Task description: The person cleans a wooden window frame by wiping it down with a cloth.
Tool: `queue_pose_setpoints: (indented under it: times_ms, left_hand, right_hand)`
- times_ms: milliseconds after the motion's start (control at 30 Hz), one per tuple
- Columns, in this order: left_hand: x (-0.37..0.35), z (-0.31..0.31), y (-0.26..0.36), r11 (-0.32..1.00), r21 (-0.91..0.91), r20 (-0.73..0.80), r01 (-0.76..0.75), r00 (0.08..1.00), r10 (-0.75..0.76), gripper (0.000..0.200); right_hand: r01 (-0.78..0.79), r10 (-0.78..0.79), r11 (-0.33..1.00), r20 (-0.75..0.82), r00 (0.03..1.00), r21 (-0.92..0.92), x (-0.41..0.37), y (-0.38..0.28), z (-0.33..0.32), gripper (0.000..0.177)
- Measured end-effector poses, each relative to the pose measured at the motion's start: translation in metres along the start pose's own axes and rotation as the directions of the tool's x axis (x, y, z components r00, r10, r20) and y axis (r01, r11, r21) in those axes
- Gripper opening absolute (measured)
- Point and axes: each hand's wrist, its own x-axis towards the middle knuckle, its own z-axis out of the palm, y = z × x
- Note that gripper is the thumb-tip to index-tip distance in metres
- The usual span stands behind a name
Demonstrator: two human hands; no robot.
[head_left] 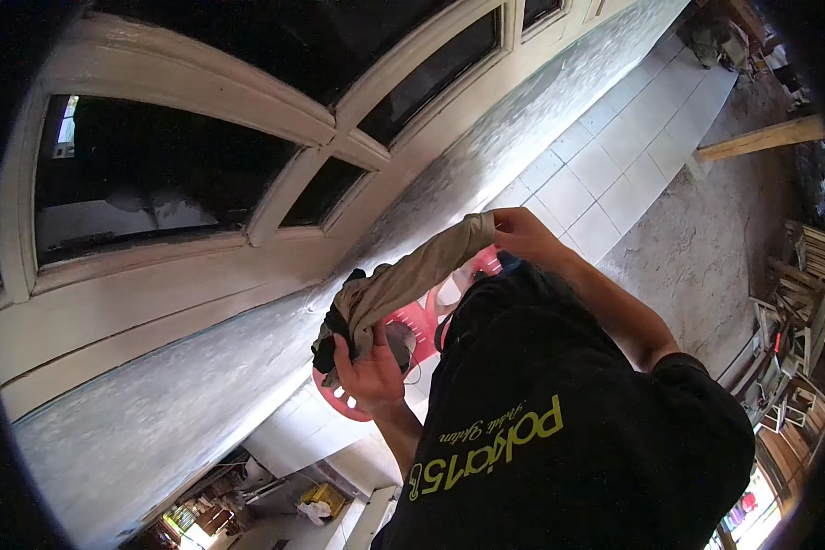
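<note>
A long piece of grey-khaki cloth [431, 266], with darker cloth bunched at one end, stretches between my two hands. My right hand [522, 236] is closed on its far, narrow end. At the near end, my left hand [368, 374] grips the bunched part, thumb and fingers on either side of it. Below the cloth stands a red plastic chair [420, 323] with slots cut in it, partly hidden by my hands and my black shirt [568, 403]. A rounded grey thing [400, 345] shows beside my left hand, over the red plastic.
A wall [183, 412] with a white-framed window [220, 261] rises close in front of me. White floor tiles [605, 165] run along its foot, bordering rough concrete [706, 238]. Stacked wooden pieces [802, 321] lie at the right; a yellow crate [323, 502] sits at the lower left.
</note>
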Motion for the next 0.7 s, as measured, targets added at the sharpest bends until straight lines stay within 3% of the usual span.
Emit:
queue_pose_setpoints:
  times_ms: [67, 133, 200, 267, 367, 500, 600, 633, 700]
  left_hand:
    - [0.0, 0.003, 0.0, 1.0, 0.024, 0.0, -0.018, 1.0, 0.018, 0.044]
    - [0.0, 0.004, -0.001, 0.999, 0.03, 0.001, -0.013, 1.0, 0.013, 0.043]
    - [-0.002, 0.002, 0.0, 1.0, 0.021, 0.006, 0.007, 1.0, -0.008, 0.043]
    - [-0.002, -0.009, -0.002, 0.997, 0.075, -0.019, 0.018, 1.0, -0.017, 0.045]
    - [-0.001, -0.007, -0.004, 0.998, 0.056, 0.01, 0.035, 0.999, -0.035, 0.046]
    - [-0.003, -0.002, -0.006, 0.996, 0.032, 0.027, 0.078, 0.997, -0.079, 0.047]
    - [-0.005, 0.0, -0.006, 0.99, -0.029, 0.044, 0.141, 0.989, -0.139, 0.047]
    - [-0.005, -0.004, -0.01, 0.99, 0.106, 0.08, 0.088, 0.992, -0.097, 0.046]
    - [-0.002, -0.01, -0.014, 0.982, -0.058, -0.033, 0.182, 0.982, -0.184, 0.047]
  right_hand:
    - [0.044, -0.054, 0.994, -0.101, 0.993, -0.103, 0.001, 0.003, 0.002, 0.022]
    - [0.205, -0.238, 0.962, -0.188, 0.953, -0.178, -0.003, 0.002, 0.001, 0.023]
    - [0.353, -0.437, 0.88, -0.251, 0.864, -0.317, -0.005, 0.002, 0.003, 0.026]
    - [0.46, -0.644, 0.727, -0.272, 0.716, -0.509, -0.003, 0.004, 0.005, 0.027]
    - [0.567, -0.696, 0.704, -0.254, 0.672, -0.428, -0.008, -0.003, 0.009, 0.026]
    - [0.688, -0.779, 0.602, -0.108, 0.618, -0.404, -0.016, -0.017, 0.001, 0.024]
    - [0.671, -0.729, 0.646, -0.034, 0.684, -0.362, -0.031, -0.039, 0.004, 0.026]
    - [0.711, -0.748, 0.639, -0.024, 0.663, -0.293, -0.03, -0.036, 0.005, 0.03]
    - [0.711, -0.767, 0.585, 0.018, 0.641, -0.389, -0.036, -0.05, 0.005, 0.037]
